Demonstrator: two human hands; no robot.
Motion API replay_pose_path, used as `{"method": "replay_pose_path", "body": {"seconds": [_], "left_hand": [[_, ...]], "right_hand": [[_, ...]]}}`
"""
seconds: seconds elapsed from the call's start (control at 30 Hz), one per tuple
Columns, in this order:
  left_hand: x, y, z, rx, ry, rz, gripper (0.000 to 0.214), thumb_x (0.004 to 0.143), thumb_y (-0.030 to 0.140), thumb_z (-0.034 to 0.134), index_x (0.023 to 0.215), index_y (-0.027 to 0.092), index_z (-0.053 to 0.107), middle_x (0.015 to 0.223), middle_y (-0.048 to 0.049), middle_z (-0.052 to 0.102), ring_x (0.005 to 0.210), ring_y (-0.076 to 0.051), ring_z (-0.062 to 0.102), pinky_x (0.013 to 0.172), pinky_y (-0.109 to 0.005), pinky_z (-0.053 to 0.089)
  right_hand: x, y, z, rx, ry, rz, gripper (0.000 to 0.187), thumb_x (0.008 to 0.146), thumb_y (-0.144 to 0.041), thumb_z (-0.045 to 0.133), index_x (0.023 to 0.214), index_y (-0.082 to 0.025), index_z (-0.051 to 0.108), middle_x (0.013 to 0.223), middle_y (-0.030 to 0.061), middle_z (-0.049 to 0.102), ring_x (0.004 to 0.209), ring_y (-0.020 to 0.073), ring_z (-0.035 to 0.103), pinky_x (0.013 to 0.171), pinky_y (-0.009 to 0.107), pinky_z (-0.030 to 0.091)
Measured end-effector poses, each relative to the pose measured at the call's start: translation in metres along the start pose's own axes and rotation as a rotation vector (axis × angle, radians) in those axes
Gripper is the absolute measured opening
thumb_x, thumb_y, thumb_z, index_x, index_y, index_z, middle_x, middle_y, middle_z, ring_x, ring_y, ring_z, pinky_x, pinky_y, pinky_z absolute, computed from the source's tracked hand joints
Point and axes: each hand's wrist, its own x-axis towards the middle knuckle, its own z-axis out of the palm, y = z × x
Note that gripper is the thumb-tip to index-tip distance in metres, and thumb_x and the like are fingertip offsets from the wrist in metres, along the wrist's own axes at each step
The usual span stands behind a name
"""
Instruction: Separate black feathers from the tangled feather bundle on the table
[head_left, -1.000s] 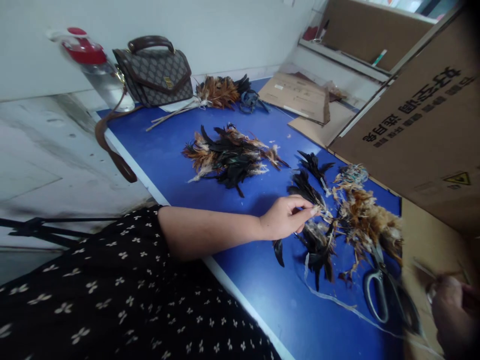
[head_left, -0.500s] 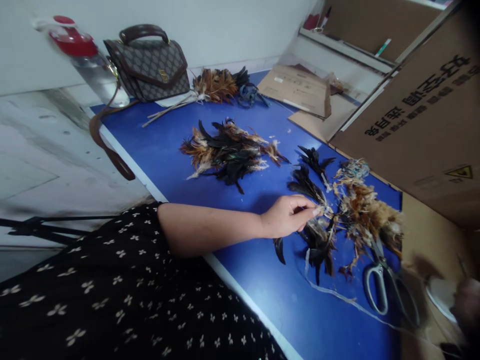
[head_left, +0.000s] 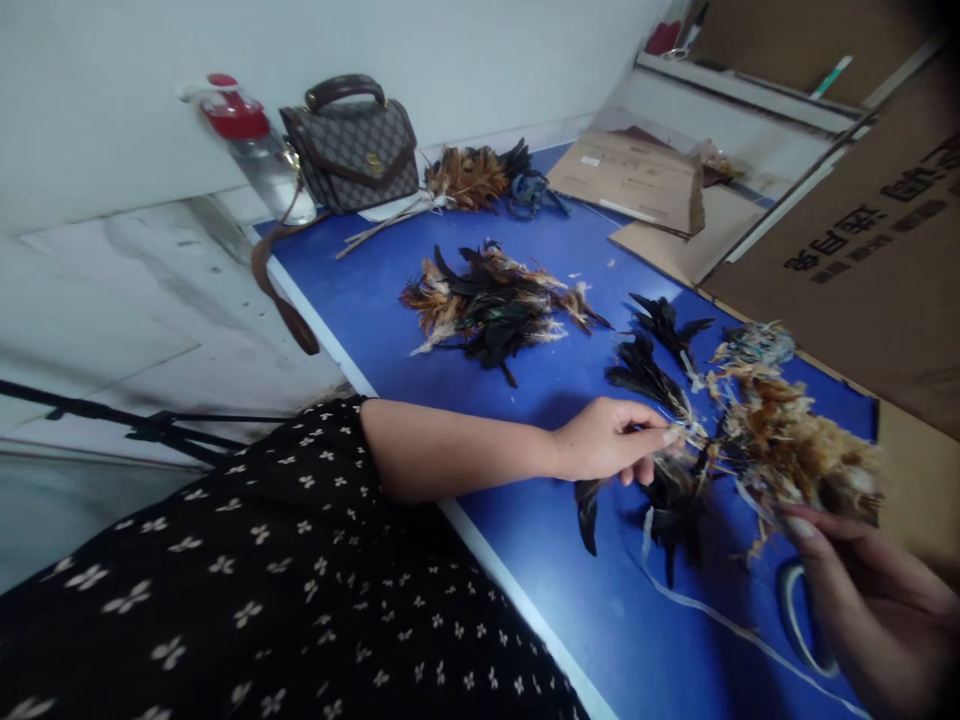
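My left hand [head_left: 609, 440] reaches across the blue table [head_left: 555, 620], thumb and finger pinched on the pale stem ends of black feathers [head_left: 646, 378]. More dark feathers [head_left: 679, 500] hang below the fingertips, and one loose black feather [head_left: 587, 515] lies under the wrist. At the lower right, my right hand [head_left: 862, 590] is closed in a pinch at the end of what looks like a thin pale strip [head_left: 750, 500]. Scissors [head_left: 796, 620] lie partly hidden behind it. A long pale string [head_left: 720, 615] runs across the table below both hands.
Brown and black feathers [head_left: 495, 300] lie mid-table. A fluffy tan feather bundle [head_left: 802, 430] and another black tuft [head_left: 666, 322] lie near the right edge. A handbag [head_left: 352, 150], a red-capped bottle [head_left: 262, 160] and flat cardboard [head_left: 630, 180] stand behind. A large carton [head_left: 885, 290] borders the right.
My right hand has come in from the right edge towards the feathers and now covers part of the scissors. My left hand keeps its pinch. The whole view has shifted slightly.
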Motion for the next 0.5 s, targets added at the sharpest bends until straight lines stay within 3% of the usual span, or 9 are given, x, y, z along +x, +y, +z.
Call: {"method": "replay_pose_path", "body": {"seconds": [0.1,0.2,0.37,0.5], "left_hand": [[0.0,0.003,-0.001,-0.01,-0.024,0.006,0.029,0.113,0.042,0.068,0.117,0.014,0.076,0.068,0.002,0.072,0.049,-0.007,0.059,0.051,-0.021,0.045],[0.002,0.003,-0.002,0.023,-0.021,-0.021,0.026,0.111,0.044,0.072,0.11,0.017,0.072,0.066,0.0032,0.071,0.047,-0.007,0.057,0.051,-0.021,0.046],[0.002,-0.003,-0.004,0.095,-0.157,-0.172,0.036,0.103,0.054,0.082,0.103,0.02,0.07,0.067,0.0027,0.073,0.045,-0.008,0.056,0.045,-0.02,0.039],[-0.001,-0.003,-0.001,-0.003,-0.254,-0.242,0.041,0.094,0.054,0.092,0.09,0.018,0.07,0.08,0.0008,0.074,0.055,-0.007,0.06,0.049,-0.021,0.045]], "right_hand": [[0.007,-0.026,0.038,-0.003,-0.05,-0.154,0.031,0.103,-0.064,0.073,0.115,-0.038,0.083,0.109,0.0007,0.084,0.09,0.0223,0.078,0.08,0.037,0.06],[0.005,-0.047,0.058,-0.007,-0.031,-0.236,0.025,0.107,-0.058,0.069,0.116,-0.038,0.081,0.11,0.0006,0.082,0.09,0.024,0.076,0.084,0.043,0.058],[-0.011,-0.061,0.062,0.115,-0.019,-0.109,0.024,0.105,-0.056,0.073,0.118,-0.038,0.083,0.114,0.0032,0.082,0.097,0.0289,0.077,0.096,0.048,0.059],[-0.02,-0.063,0.057,0.172,-0.013,0.023,0.03,0.1,-0.064,0.076,0.117,-0.04,0.084,0.114,0.0027,0.082,0.098,0.0292,0.076,0.098,0.049,0.056]]}}
